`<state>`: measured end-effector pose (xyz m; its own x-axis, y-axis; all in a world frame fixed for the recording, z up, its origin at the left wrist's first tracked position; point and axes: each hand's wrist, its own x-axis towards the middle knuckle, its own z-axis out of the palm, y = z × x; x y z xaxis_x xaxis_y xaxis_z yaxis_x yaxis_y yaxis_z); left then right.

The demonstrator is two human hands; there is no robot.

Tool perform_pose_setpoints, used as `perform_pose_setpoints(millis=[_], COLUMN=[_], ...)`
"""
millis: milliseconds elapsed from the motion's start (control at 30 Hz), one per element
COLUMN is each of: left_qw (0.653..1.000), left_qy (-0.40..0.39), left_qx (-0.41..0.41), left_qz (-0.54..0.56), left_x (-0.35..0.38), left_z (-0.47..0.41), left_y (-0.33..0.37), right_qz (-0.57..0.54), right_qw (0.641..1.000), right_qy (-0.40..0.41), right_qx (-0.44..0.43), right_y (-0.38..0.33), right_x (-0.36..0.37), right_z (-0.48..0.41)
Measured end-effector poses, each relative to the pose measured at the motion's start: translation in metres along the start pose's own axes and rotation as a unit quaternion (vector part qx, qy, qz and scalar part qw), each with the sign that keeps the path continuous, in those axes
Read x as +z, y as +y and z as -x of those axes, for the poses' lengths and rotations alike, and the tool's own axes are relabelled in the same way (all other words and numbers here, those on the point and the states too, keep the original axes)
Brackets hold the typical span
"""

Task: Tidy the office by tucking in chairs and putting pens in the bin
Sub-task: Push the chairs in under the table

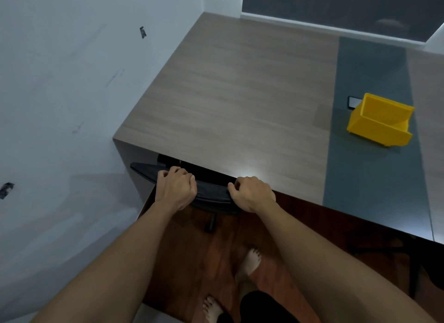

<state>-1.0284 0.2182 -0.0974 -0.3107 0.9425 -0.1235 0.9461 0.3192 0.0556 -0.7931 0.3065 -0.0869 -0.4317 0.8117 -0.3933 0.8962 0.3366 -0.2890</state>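
Left hand [176, 188] and right hand [252, 194] clenched on chair [211, 191] back. Push evenly, straight under desk [240, 94]; avoid pinching knuckles at edge.

One head-worn view looks steeply down, close over the desk [240, 94] edge. It faces the corner wall [60, 82]

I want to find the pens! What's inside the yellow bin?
The yellow bin sits on the desk. The part of its inside that shows looks empty, with no pens. Its near wall hides the bottom, so something small could lie there unseen.
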Motion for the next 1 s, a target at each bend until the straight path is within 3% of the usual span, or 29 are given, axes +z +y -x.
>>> perform_pose_setpoints(millis=[333, 833, 1000], left_qw=[0.996, 0.964, 0.956], left_qy=[0.024, 0.003, -0.007], left_qx=[0.017, 0.194, 0.213], left_qz=[0.081, 0.182, 0.201], left_x=[-0.020, -0.041, -0.038], left_z=[0.033, 0.086, 0.092], left_y=[0.023, 0.164, 0.226], right_qz=[-0.012, -0.095, -0.107], right_qw=[0.998, 0.979, 0.970], right_qy=[0.053, 0.130, 0.143], right_qx=[-0.031, 0.125, 0.164], right_y=[0.017, 0.156, 0.227], right_x=[-0.016, -0.032, -0.050], right_z=[0.039, 0.192, 0.221])
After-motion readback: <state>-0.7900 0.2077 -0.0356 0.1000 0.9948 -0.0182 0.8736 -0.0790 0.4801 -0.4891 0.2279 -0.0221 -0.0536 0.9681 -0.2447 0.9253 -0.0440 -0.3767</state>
